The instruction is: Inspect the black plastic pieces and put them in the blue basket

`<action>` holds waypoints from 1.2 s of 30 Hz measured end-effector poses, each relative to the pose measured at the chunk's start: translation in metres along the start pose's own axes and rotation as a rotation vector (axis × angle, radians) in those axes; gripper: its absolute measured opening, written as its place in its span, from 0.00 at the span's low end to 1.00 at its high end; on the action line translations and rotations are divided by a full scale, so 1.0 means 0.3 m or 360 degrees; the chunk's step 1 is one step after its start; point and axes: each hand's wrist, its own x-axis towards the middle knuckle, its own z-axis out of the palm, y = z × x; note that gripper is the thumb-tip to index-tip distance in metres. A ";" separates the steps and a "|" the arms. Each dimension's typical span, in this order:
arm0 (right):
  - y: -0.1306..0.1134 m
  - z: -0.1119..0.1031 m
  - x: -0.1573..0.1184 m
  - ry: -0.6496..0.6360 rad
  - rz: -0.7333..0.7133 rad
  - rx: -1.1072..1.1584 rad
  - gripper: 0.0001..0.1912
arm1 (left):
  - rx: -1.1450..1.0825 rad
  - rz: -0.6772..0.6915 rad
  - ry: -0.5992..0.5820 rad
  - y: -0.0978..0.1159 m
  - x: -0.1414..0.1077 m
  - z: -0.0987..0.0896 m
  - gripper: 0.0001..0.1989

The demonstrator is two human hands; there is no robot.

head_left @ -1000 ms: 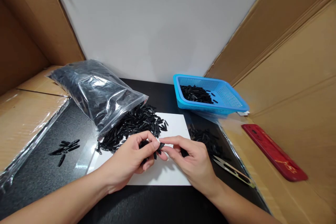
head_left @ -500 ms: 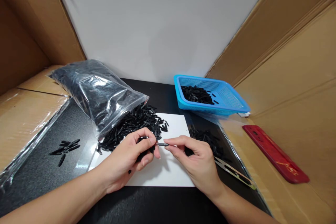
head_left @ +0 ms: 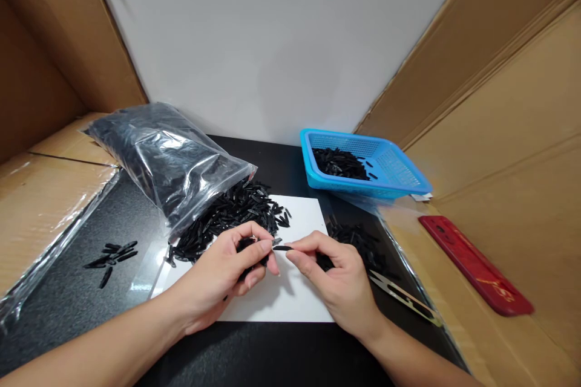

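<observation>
Over a white board [head_left: 304, 299], my left hand [head_left: 231, 266] is closed around several small, slender black pieces [head_left: 245, 244]. At its thumb and forefinger sits the tip of one greyish, shiny piece [head_left: 276, 242]. My right hand [head_left: 338, 269] pinches a single slender black piece [head_left: 282, 248] by one end, close to the left fingertips. Dark pieces also show inside the curl of the right hand's other fingers. Just beyond my left hand lies a heap of the same black pieces [head_left: 240, 202]. What exactly the pieces are, I cannot tell.
A bulging clear plastic bag [head_left: 167, 151] leans at back left. Back right stands a blue basket [head_left: 390, 187] with black pieces inside. More black pieces [head_left: 113, 254] lie left. A flat gold-edged tool [head_left: 403, 297] and a red case [head_left: 476, 266] are right, beside cardboard walls [head_left: 512, 115].
The black piece in my right hand has turned a little, and a greyish piece now shows at my left fingertips. Both hands stay nearly in place.
</observation>
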 end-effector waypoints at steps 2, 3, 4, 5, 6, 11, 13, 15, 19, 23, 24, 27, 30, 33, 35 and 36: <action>-0.001 0.000 -0.001 -0.0020 0.0017 0.0012 0.09 | 0.0003 0.0004 -0.0006 -0.001 0.001 -0.001 0.12; -0.001 0.000 -0.002 -0.0028 0.0025 0.0018 0.09 | 0.0000 0.0005 -0.0017 -0.002 0.001 -0.001 0.13; -0.001 0.001 -0.003 -0.0034 0.0030 0.0025 0.09 | 0.0000 0.0006 -0.0026 -0.003 0.001 -0.001 0.14; 0.000 0.001 -0.003 -0.0040 0.0036 0.0031 0.10 | -0.0007 0.0009 -0.0034 -0.005 0.000 -0.001 0.14; 0.000 0.002 -0.004 -0.0045 0.0040 0.0038 0.10 | -0.0008 0.0008 -0.0048 -0.006 -0.001 -0.001 0.15; -0.003 0.004 -0.001 -0.0059 0.0042 0.0027 0.10 | 0.0003 0.0020 -0.0065 -0.009 -0.004 0.000 0.16; -0.003 0.005 0.000 -0.0054 0.0026 0.0012 0.10 | -0.0003 0.0021 -0.0066 -0.006 -0.005 0.001 0.15; -0.001 0.007 0.000 -0.0040 0.0007 0.0019 0.10 | 0.0005 0.0023 -0.0063 -0.004 -0.006 0.003 0.15; 0.008 0.013 -0.003 -0.0006 0.0029 0.0072 0.05 | 0.0034 0.0040 -0.0043 -0.005 -0.006 0.008 0.14; 0.015 0.020 -0.004 -0.0002 0.0119 0.0120 0.07 | 0.0042 0.0038 -0.0037 -0.010 -0.003 0.008 0.14; 0.015 0.021 -0.004 0.0002 0.0140 0.0136 0.07 | 0.0041 0.0034 -0.0039 -0.010 -0.002 0.007 0.14; 0.015 0.022 -0.004 0.0009 0.0200 0.0196 0.07 | 0.0032 0.0025 -0.0043 -0.010 -0.004 0.007 0.14; 0.010 0.024 -0.004 0.0005 0.0258 0.0279 0.05 | 0.0036 0.0030 -0.0045 -0.009 -0.008 0.010 0.16; 0.006 0.026 -0.001 0.0010 0.0325 0.0381 0.04 | 0.0055 0.0035 -0.0051 -0.007 -0.009 0.013 0.17; 0.006 0.027 0.004 -0.0015 0.0451 0.0561 0.06 | 0.0063 0.0038 -0.0040 -0.007 -0.006 0.012 0.17; 0.007 0.027 0.008 -0.0052 0.0555 0.0726 0.08 | 0.0068 0.0040 -0.0026 -0.007 -0.004 0.010 0.17</action>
